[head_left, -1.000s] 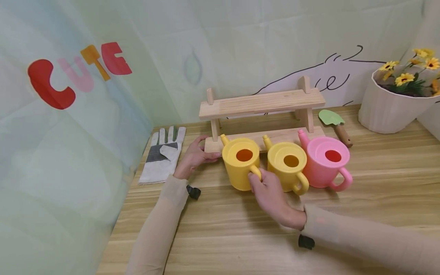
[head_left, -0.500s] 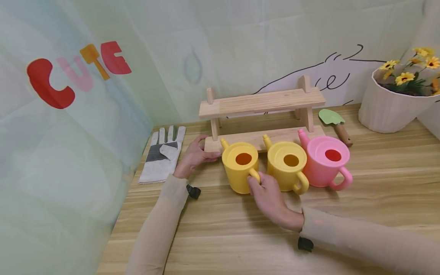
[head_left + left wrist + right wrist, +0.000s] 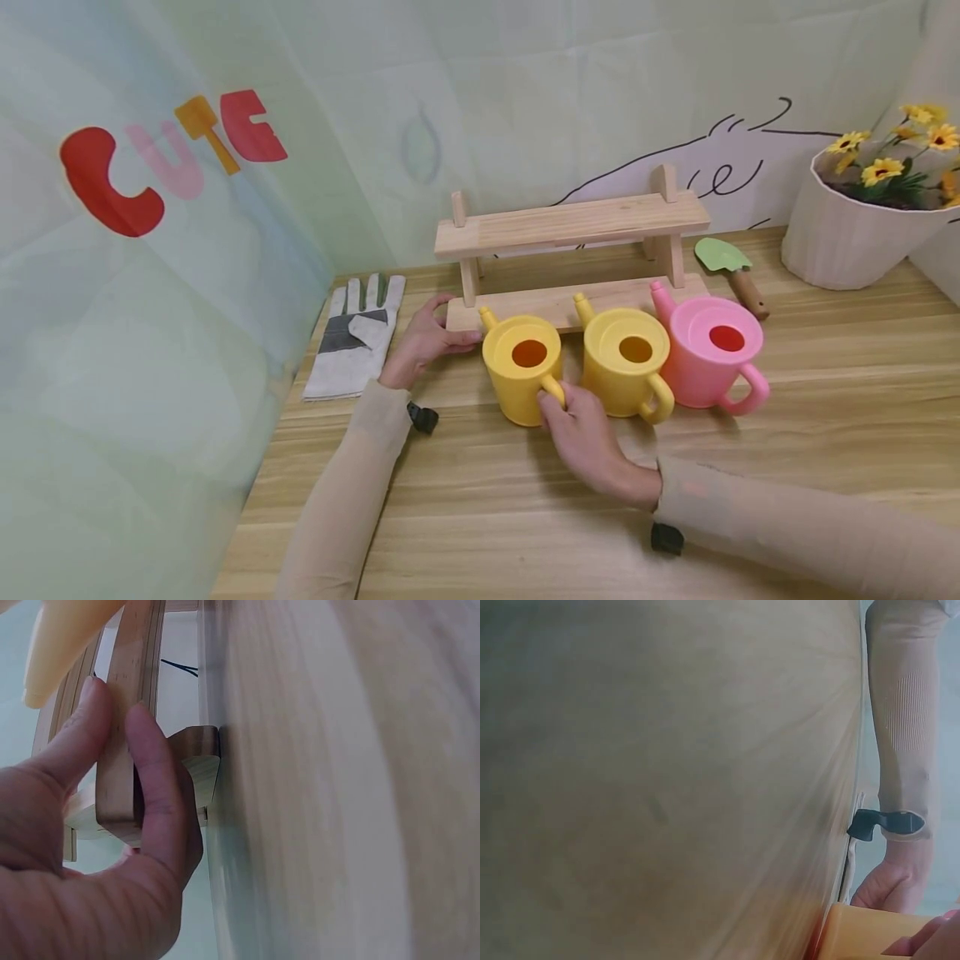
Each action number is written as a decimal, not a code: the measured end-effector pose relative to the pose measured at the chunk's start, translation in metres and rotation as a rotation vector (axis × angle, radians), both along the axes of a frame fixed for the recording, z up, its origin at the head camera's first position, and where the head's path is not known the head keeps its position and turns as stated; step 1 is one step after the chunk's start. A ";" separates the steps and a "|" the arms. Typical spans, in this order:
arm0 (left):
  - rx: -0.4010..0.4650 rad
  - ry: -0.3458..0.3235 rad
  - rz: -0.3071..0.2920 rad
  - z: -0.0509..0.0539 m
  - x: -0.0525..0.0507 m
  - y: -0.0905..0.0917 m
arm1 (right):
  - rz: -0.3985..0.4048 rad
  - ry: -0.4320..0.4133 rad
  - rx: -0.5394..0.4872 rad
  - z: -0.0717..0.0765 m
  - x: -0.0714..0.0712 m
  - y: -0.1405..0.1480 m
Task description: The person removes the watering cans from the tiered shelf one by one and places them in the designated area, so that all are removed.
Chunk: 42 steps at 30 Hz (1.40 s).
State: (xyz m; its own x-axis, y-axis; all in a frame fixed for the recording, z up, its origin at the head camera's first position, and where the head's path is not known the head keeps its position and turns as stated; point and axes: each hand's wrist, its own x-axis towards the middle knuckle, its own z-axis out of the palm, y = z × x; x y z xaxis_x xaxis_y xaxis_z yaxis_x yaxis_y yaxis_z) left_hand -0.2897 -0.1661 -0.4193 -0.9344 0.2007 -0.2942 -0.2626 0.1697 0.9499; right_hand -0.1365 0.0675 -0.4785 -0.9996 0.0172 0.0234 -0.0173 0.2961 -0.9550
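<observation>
My left hand (image 3: 429, 340) holds the left end of the wooden shelf's lower board (image 3: 517, 308). In the left wrist view the thumb and fingers (image 3: 154, 772) lie on opposite faces of that board (image 3: 120, 765). The handle of the leftmost yellow watering can (image 3: 517, 383) is gripped by my right hand (image 3: 588, 437). This can stands just in front of the board, its spout towards the shelf. To its right, apart from it, is a second yellow watering can (image 3: 615, 387), with a pink watering can (image 3: 701, 375) close beside that one.
A work glove (image 3: 348, 358) lies flat on the table left of my left hand. Right of the shelf lie a green trowel with a wooden handle (image 3: 746, 292) and a white pot (image 3: 840, 233) of yellow flowers. Fabric walls rise behind and at the left.
The leftmost yellow watering can has come slightly towards me and away from the shelf, with my right hand on its handle. My left hand and the other cans stay put.
</observation>
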 end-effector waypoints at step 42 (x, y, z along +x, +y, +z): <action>-0.270 0.063 -0.046 0.007 0.001 -0.023 | 0.018 0.740 0.228 0.096 0.067 0.065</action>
State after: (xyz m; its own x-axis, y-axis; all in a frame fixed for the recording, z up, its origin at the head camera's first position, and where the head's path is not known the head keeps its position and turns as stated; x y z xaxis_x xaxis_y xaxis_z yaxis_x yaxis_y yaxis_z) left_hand -0.2892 -0.1889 -0.4125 -0.9441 0.1659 -0.2848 -0.1908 0.4294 0.8828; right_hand -0.0699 0.1328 -0.3822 -0.7222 -0.0844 0.6865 -0.6341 0.4772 -0.6084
